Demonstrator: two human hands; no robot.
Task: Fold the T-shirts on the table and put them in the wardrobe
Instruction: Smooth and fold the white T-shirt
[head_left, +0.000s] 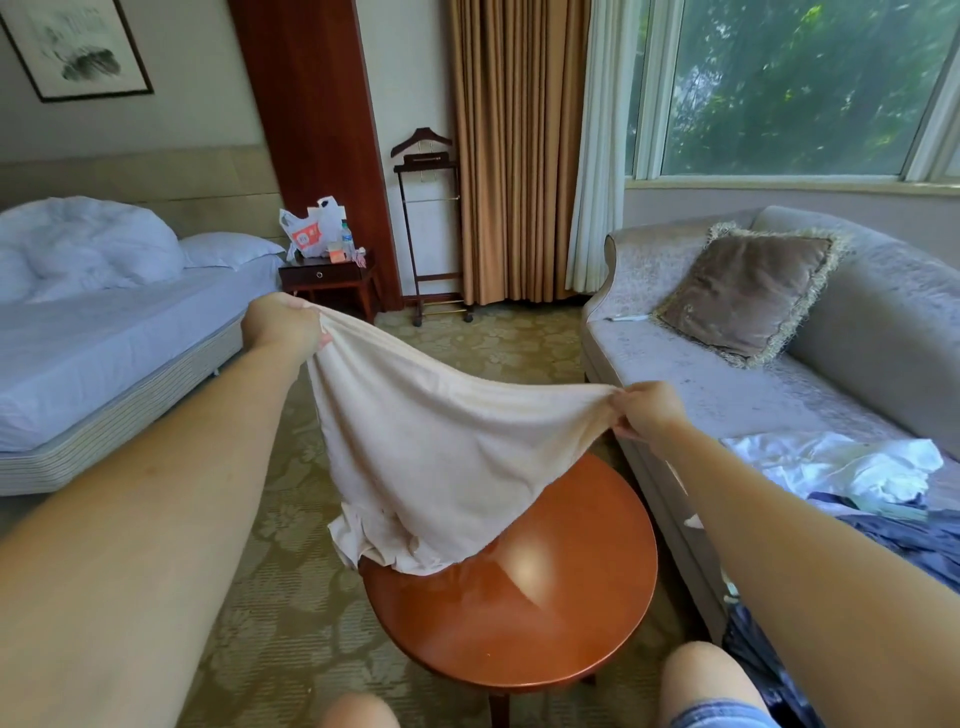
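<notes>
Over the table (519, 634), the shirt (441, 441) is held up by both hands. The left hand (283, 325) is at 9 o'clock and higher, the right hand (649, 410) at 3 o'clock and lower. Both are clenched on bunched cloth: the left fingers (317, 339) grip one top corner, the right fingers (626, 410) pinch the other. The cloth sags between them. The bottom edge is crumpled, touching the table at its 10 o'clock rim and partly hanging over it. Collar and sleeves are not visible, so I cannot tell which end is up.

Step in hand, as I judge it: spread the shirt flat before folding. To do it well:
- Level the hands and draw them apart until the sag goes.
- Hold at the corners, not handfuls of cloth.
- Lift the crumpled edge clear and shake it out.
- Lay that edge down toward the table's 12 o'clock, then lower the rest toward 6 o'clock.
- Centre it, since the round top looks smaller than the spread shirt and glossy, so overhang could slide off.
- Smooth it before the first fold.

On the sofa (727, 395) at 4 o'clock lie a white garment (831, 467) and a blue garment (914, 545). The wardrobe is not in view.
</notes>
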